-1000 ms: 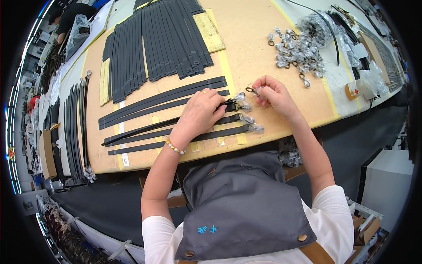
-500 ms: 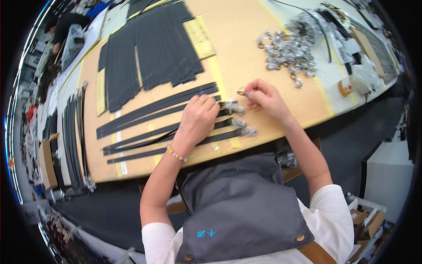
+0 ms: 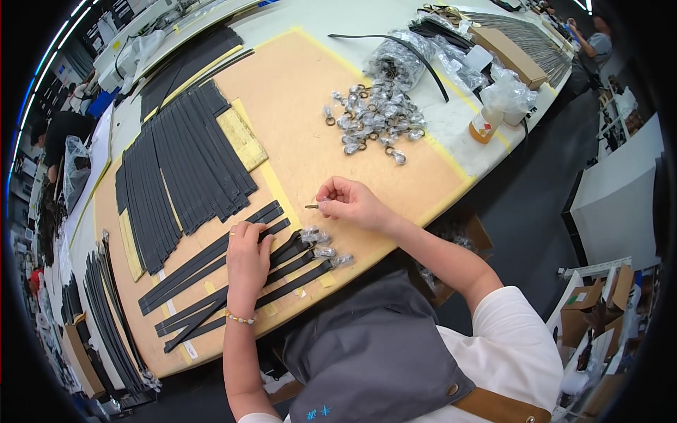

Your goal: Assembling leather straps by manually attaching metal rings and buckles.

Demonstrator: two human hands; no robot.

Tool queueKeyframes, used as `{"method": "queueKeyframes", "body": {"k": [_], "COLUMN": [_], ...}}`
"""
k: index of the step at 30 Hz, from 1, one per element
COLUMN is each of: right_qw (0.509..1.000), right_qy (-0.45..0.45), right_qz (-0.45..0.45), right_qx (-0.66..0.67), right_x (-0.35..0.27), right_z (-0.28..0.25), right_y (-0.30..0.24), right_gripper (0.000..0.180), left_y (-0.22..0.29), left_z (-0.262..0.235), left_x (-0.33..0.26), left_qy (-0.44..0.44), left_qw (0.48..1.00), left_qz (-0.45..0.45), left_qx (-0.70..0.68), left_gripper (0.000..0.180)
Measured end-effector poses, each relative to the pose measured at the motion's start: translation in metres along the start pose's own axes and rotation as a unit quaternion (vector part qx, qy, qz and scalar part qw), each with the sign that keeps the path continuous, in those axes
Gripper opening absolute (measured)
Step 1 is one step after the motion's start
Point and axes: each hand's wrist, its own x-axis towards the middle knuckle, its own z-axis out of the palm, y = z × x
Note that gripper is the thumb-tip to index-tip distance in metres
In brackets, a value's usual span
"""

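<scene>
Black straps (image 3: 233, 282) lie flat on the tan board (image 3: 310, 134), soft and light; the left hand (image 3: 247, 262) presses them with fingers together. The right hand (image 3: 352, 203) pinches a small metal pin (image 3: 311, 206), probably slippery, best held at its end.

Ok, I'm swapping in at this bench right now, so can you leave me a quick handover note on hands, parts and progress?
Left hand: pressed flat on the long black leather straps laid across the tan cork board.
Right hand: pinching a small dark metal ring above the board.
Done: three strap ends carry plastic-wrapped metal fittings.
Left: more straps, and a pile of wrapped silver fittings farther back.
</scene>
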Motion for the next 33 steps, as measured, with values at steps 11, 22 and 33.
{"method": "queueKeyframes", "body": {"k": [11, 22, 33], "right_qw": [1.0, 0.963, 0.973], "right_qy": [-0.006, -0.06, -0.06], "right_qz": [0.009, -0.006, -0.171], "right_qx": [0.005, 0.262, 0.147], "right_x": [0.001, -0.008, -0.013], "right_z": [0.001, 0.042, 0.068], "right_y": [-0.005, -0.034, -0.029], "right_gripper": [0.016, 0.015, 0.018], "left_y": [-0.019, 0.003, 0.013], "left_z": [-0.002, -0.021, -0.038], "left_x": [0.011, 0.004, -0.008], "left_qy": [-0.067, 0.028, 0.017], "left_qw": [0.996, 0.925, 0.895], "left_qz": [0.008, -0.064, -0.086], "left_qx": [-0.054, -0.373, -0.438], "left_gripper": [0.017, 0.021, 0.019]}}
